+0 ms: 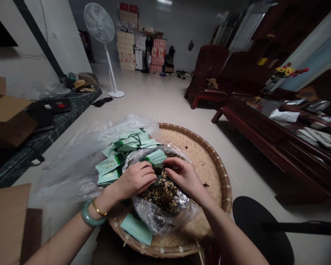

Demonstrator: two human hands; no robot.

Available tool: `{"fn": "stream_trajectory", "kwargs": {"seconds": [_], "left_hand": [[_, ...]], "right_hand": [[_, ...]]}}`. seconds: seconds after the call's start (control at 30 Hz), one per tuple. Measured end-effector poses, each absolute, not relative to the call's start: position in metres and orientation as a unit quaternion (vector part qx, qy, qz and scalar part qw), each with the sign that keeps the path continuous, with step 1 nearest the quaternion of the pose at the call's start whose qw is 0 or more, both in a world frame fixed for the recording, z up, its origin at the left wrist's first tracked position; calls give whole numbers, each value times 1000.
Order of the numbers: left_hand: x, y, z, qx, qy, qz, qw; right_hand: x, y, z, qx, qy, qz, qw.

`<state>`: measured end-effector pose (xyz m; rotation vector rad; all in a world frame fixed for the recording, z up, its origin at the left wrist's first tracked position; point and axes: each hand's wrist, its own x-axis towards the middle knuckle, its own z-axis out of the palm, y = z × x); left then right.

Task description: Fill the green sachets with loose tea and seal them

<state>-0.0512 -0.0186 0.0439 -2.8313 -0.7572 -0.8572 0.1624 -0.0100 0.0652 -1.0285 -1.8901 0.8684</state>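
Observation:
My left hand (140, 177), with a gold ring bangle and a green bangle at its wrist, is closed with curled fingers over the dried tea mix. A bit of a green packet (157, 180) shows at its fingertips, mostly hidden. Facing it, my right hand (185, 176) has thumb and fingers drawn together at the end of a stack of pale green packets (156, 156); what they grip is hidden. Below both hands, dark and yellowish dried tea mix (165, 193) lies in a clear plastic bag (154, 217) on a round woven bamboo tray (209, 162).
Many green packets (110, 165) are heaped left of the hands on clear plastic sheeting (68, 173). One packet (137, 229) lies at the tray's near edge. A black round base (260, 224) stands right, a cardboard box (8, 114) left, a white fan (116, 94) beyond.

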Motion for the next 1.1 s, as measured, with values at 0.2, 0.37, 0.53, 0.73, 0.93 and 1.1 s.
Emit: {"fn": "stream_trajectory", "kwargs": {"seconds": [0.2, 0.37, 0.53, 0.73, 0.93, 1.1], "left_hand": [[-50, -21, 43, -909, -279, -301, 74], [-51, -22, 40, -894, -276, -335, 114], [-54, -21, 40, -907, -257, -320, 94], [-53, -20, 43, -920, -239, -304, 68], [-52, -21, 45, -928, -234, -286, 55], [-53, -21, 47, -927, -243, -281, 49]], "right_hand": [[156, -15, 79, -361, -819, 284, 343], [156, -13, 79, -370, -816, 263, 358], [170, -13, 67, -411, -771, 315, 371], [165, -13, 38, -407, -765, 366, 338], [149, -6, 28, -405, -677, 473, 392], [166, 0, 43, -440, -619, 463, 457]]}}
